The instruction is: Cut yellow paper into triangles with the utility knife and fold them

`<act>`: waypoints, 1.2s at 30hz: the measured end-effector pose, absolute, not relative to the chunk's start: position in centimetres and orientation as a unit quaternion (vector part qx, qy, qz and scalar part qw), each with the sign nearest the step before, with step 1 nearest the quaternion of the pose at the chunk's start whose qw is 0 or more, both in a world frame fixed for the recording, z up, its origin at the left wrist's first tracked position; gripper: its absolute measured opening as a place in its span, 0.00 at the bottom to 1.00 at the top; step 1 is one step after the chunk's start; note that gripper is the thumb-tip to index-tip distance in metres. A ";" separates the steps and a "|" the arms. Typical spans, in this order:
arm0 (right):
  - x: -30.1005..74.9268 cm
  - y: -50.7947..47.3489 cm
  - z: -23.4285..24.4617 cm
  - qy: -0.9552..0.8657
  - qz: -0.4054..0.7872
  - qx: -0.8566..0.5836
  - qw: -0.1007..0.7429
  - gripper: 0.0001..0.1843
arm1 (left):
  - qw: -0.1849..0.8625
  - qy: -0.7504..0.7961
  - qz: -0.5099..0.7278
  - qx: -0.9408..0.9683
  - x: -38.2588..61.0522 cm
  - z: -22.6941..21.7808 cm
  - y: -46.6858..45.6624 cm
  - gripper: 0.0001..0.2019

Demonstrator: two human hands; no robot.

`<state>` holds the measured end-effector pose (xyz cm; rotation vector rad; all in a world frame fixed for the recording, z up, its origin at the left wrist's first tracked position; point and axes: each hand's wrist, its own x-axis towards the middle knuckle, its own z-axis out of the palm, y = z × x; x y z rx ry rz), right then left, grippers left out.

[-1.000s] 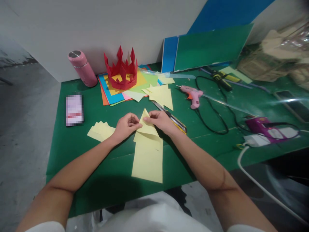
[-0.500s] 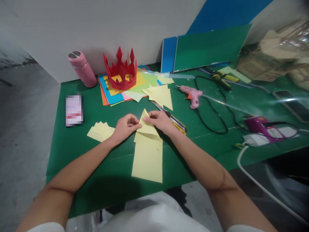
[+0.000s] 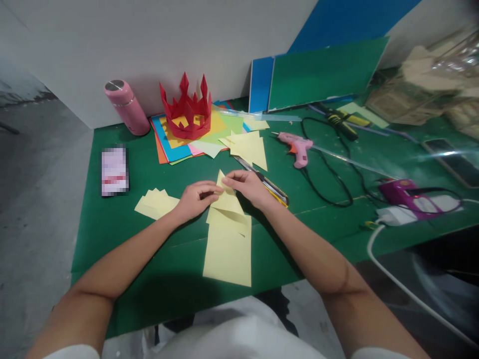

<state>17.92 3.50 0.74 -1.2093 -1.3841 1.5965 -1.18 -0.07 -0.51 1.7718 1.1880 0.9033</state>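
Between my hands is a yellow sheet of paper, folded to a point at its far end. My left hand pinches its left edge near the tip, fingers curled. My right hand grips the right side just below the tip, thumb on top. Under the folded sheet lie more yellow sheets, reaching toward the table's front edge. Beside my left wrist rests a small fan of yellow paper pieces. A utility knife lies close behind my right hand, partly covered by it.
On the green table, a red paper crown sits on coloured sheets. A pink bottle and phone-like object stand left. A pink glue gun, its black cord and a power strip lie right.
The folded paper's tip has shifted slightly left and its flap lies flatter. My left fingers have moved over the paper, closer to my right hand.
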 end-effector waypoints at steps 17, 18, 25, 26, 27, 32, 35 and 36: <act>18.0 3.6 0.5 -0.530 0.620 -0.454 0.358 0.17 | 0.455 0.411 0.326 0.720 -1.3 -0.1 0.1 0.15; 18.0 3.6 0.5 -0.531 0.620 -0.453 0.358 0.17 | 0.458 0.410 0.326 0.718 -1.3 -0.1 0.1 0.15; 17.9 3.6 0.5 -0.528 0.617 -0.459 0.360 0.17 | 0.455 0.426 0.340 0.704 -1.2 -0.2 0.0 0.13; 17.9 3.6 0.5 -0.526 0.618 -0.459 0.362 0.17 | 0.454 0.426 0.339 0.705 -1.2 -0.2 0.0 0.13; 17.9 3.5 0.6 -0.524 0.619 -0.459 0.363 0.16 | 0.454 0.424 0.337 0.708 -1.2 -0.2 0.0 0.12; 18.0 3.5 0.9 -0.520 0.631 -0.455 0.352 0.17 | 0.443 0.414 0.321 0.728 -1.3 0.1 0.1 0.13; 18.1 3.7 0.9 -0.516 0.638 -0.451 0.350 0.16 | 0.442 0.405 0.307 0.739 -1.3 0.3 0.1 0.14; 18.2 3.7 0.8 -0.514 0.639 -0.450 0.354 0.16 | 0.443 0.403 0.303 0.742 -1.3 0.3 0.1 0.14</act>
